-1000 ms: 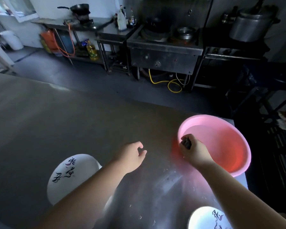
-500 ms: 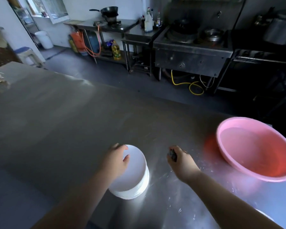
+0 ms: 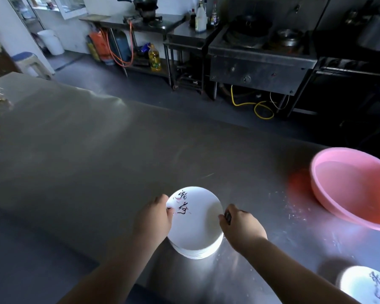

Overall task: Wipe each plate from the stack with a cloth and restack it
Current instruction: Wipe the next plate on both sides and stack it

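A stack of white plates [image 3: 195, 229] with black brush writing on the top one stands on the steel table, near its front edge. My left hand [image 3: 155, 218] grips the left rim of the top plate. My right hand [image 3: 241, 229] is at the stack's right rim, fingers curled round a small dark cloth [image 3: 228, 216]. A second white plate [image 3: 364, 286] with the same writing lies at the bottom right corner, partly cut off by the frame.
A pink plastic basin [image 3: 329, 200] holding water sits at the table's right end. The steel table [image 3: 86, 150] stretches far to the left. Beyond it are a stove, shelves, an oil bottle and a yellow hose on the floor.
My view swung left from the basin to the plate stack. Both hands came down onto the stack, the left onto its left rim, the right with the cloth to its right rim.
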### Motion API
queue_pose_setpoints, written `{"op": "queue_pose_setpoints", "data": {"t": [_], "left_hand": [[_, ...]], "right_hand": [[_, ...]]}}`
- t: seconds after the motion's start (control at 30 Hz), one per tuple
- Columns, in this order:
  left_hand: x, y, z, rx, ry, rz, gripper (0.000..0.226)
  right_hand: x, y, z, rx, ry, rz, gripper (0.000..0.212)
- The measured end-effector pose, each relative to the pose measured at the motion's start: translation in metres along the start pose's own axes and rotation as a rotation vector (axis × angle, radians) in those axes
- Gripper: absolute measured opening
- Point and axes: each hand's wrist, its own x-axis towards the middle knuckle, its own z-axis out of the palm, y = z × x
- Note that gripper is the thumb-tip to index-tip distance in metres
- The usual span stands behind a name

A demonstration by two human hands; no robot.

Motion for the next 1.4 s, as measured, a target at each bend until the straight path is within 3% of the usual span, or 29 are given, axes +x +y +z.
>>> {"op": "queue_pose_setpoints", "data": {"t": [0.17, 0.5, 0.77, 0.87, 1.17, 1.4], "left_hand": [[0.003, 0.002, -0.001, -0.122, -0.011, -0.018, 0.009], [-0.004, 0.047, 0.005, -0.341, -0.059, 0.018, 0.013], [-0.046, 0.126, 0.041, -0.362, -0.196, 0.201, 0.002], [-0.067, 0.145, 0.065, -0.341, -0.251, 0.236, 0.008], [-0.107, 0.148, 0.146, -0.304, -0.386, 0.142, 0.023], [-0.116, 0.143, 0.174, -0.307, -0.376, 0.096, 0.026]], "right_hand": [[-0.005, 0.000, -0.002, 0.073, 0.019, 0.033, 0.026], [-0.034, 0.033, -0.040, 0.501, 0.138, 0.190, 0.010], [-0.071, 0.123, -0.066, 0.547, 0.194, 0.359, 0.003], [-0.085, 0.156, -0.058, 0.533, 0.195, 0.436, 0.003], [-0.117, 0.218, 0.016, 0.496, 0.096, 0.562, 0.010], [-0.111, 0.224, 0.022, 0.460, 0.074, 0.555, 0.006]]}}
